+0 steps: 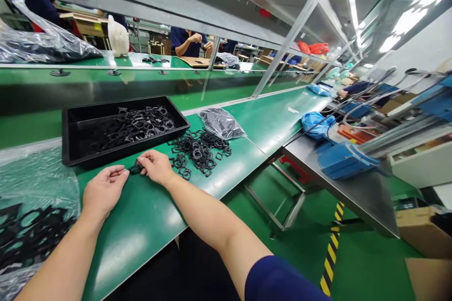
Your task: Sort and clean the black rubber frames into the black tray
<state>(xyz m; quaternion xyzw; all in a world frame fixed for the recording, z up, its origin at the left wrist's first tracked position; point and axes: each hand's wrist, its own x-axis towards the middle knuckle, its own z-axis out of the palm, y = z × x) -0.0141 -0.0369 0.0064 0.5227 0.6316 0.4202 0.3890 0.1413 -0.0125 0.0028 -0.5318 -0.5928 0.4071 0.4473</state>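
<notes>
My right hand (156,165) pinches a small black plastic part (135,169) just above the green bench top, in front of the tray. From the other side my left hand (106,187) closes thumb and fingers on the same part's edge; the fingers partly cover it, so its exact shape is hidden. Behind both hands stands a black tray (79,154) with many black ring-shaped parts (141,124) in it. A loose heap of small black ring parts (199,148) lies to the right of my right hand.
Beside the heap lies a clear bag of black parts (222,123). At left, clear plastic (38,169) lies by larger black frames (31,230). A metal post (282,51) carries the shelf above. Blue machines (344,159) stand right; a co-worker (190,42) sits across.
</notes>
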